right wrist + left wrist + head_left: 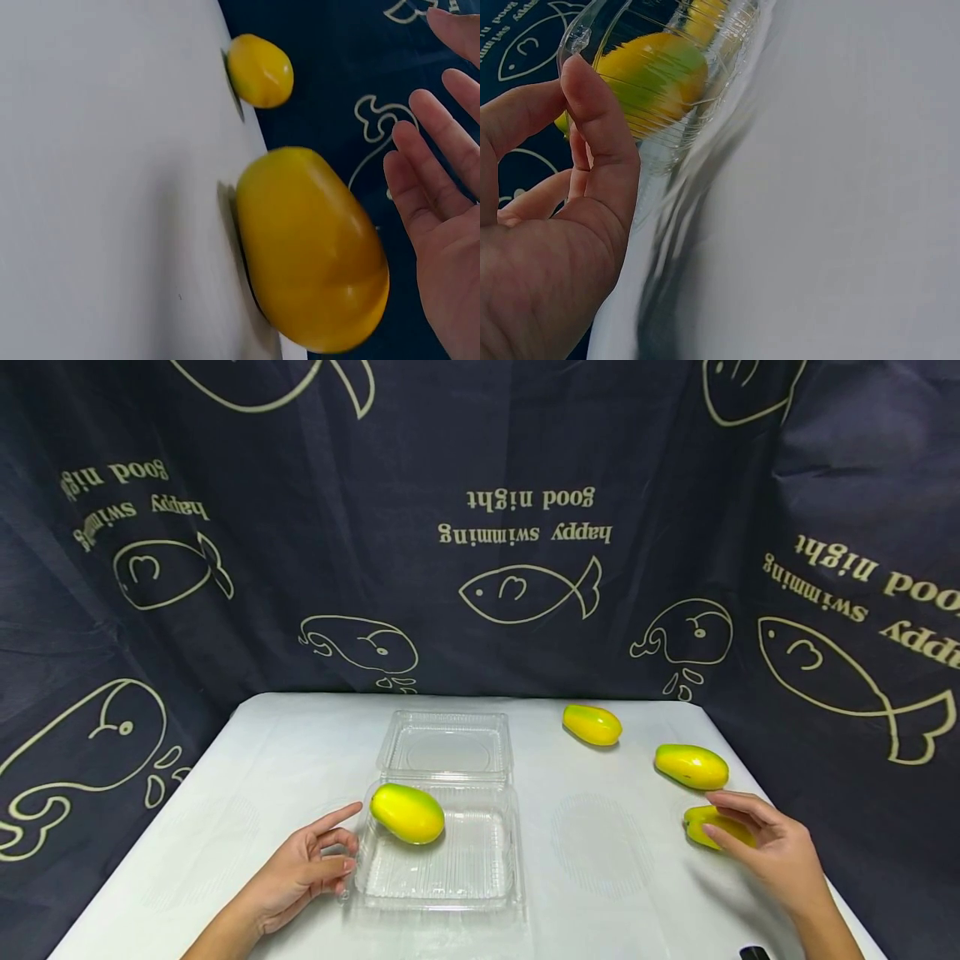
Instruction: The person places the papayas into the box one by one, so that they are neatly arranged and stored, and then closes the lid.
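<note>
At its left rim my left hand [303,872] holds a clear plastic box [513,852]; in the left wrist view, thumb and finger meet at the rim. Inside the box's left part lies a yellow-green papaya [408,814]. Over at the right, my right hand [776,852] hovers above the nearest papaya [701,827], partly covering it in the head view. The right wrist view shows straight, spread fingers apart from that papaya [311,251]. Two more, a middle papaya [692,767] and a far papaya [592,725], lie behind it on the table.
The box's lid [448,743] is folded back, flat on the white-covered table [592,893]. Dark cloth [525,652] with fish drawings hangs around the back and sides. A small black object [753,953] shows at the bottom right edge.
</note>
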`<control>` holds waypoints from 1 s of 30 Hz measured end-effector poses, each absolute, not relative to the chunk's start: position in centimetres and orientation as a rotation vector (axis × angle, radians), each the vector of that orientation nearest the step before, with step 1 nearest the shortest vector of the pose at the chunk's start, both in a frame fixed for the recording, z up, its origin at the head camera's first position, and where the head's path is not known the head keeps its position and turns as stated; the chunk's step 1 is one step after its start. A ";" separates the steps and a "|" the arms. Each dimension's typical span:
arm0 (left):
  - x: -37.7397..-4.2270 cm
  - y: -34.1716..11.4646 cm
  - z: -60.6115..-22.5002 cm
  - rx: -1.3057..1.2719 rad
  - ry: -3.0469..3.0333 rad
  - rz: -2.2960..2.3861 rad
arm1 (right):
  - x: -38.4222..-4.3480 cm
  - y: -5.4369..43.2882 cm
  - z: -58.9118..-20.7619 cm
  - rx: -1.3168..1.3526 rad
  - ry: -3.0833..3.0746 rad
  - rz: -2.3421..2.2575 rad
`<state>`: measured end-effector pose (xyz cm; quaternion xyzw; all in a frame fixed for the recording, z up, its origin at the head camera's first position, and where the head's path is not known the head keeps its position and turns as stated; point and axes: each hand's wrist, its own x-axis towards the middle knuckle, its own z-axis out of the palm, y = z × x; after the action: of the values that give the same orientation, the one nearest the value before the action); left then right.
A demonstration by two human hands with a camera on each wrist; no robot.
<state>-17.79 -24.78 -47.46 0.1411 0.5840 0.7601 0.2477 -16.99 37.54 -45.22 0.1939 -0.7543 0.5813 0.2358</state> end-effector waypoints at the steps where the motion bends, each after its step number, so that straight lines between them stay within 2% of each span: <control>1: -17.8 -24.8 -47.5 0.386 1.590 2.072 | -17.0 37.7 -45.2 0.517 -2.078 1.584; 15: -17.8 -24.8 -47.6 0.394 1.575 2.083 | -17.0 39.9 -45.3 0.476 -2.106 1.532; 23: -17.8 -24.8 -47.6 0.406 1.567 2.083 | -17.2 41.2 -45.8 0.338 -2.226 1.346; 30: -17.8 -24.9 -47.7 0.401 1.572 2.082 | -17.5 42.0 -46.2 0.327 -2.274 1.236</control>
<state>-17.81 -24.87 -47.70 0.1473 0.5768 0.7642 0.2483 -17.54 42.00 -46.16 0.1211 -0.8410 0.4570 0.2633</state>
